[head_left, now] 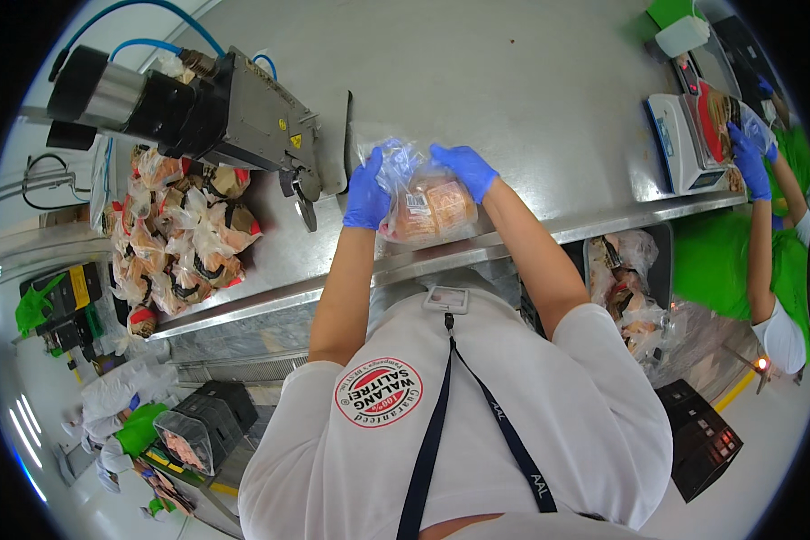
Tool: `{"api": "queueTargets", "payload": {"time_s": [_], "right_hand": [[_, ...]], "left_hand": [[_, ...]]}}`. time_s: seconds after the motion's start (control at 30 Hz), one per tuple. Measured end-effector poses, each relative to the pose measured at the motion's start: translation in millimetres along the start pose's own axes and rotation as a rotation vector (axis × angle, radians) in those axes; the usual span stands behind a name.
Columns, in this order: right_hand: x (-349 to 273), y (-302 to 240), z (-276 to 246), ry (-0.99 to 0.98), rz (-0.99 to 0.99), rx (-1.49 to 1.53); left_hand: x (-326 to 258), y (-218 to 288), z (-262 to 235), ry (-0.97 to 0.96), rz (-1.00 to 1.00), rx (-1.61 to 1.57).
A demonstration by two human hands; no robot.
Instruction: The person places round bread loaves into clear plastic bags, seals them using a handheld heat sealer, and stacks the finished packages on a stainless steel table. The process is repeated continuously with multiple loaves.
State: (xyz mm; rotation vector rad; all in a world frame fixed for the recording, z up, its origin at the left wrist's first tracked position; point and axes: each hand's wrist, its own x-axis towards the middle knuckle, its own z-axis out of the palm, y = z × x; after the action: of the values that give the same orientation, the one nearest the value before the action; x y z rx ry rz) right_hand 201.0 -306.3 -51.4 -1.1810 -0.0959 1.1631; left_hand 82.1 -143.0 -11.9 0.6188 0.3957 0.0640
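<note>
A clear plastic bag (436,209) of pinkish-orange food, with a printed label, lies near the front edge of the steel table (441,72). My left hand (366,191), in a blue glove, is closed on the left side of the bag's loose upper plastic. On the other side my right hand (466,169), gloved alike, pinches the mouth of the bag. Its loose, crumpled neck spreads between the two hands. Just left of my left hand stands a grey machine (265,117) with a metal jaw (304,202), apart from the bag.
Many closed bags (175,234) are heaped at the table's left. At right, a co-worker's blue-gloved hand (749,162) holds a bag by a white scale (684,148). A dark crate (661,261) of bags stands below the table edge. Blue hoses (144,43) run to the machine.
</note>
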Motion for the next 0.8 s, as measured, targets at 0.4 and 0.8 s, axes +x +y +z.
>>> {"api": "queueTargets", "payload": {"time_s": [0.4, 0.8], "right_hand": [[-24, 12, 42, 0.007, -0.503, 0.805], [-58, -2, 26, -0.075, -0.417, -0.612]], "left_hand": [[-14, -27, 15, 0.189, 0.199, 0.408], [-38, -26, -2, -0.088, 0.106, -0.376]]}}
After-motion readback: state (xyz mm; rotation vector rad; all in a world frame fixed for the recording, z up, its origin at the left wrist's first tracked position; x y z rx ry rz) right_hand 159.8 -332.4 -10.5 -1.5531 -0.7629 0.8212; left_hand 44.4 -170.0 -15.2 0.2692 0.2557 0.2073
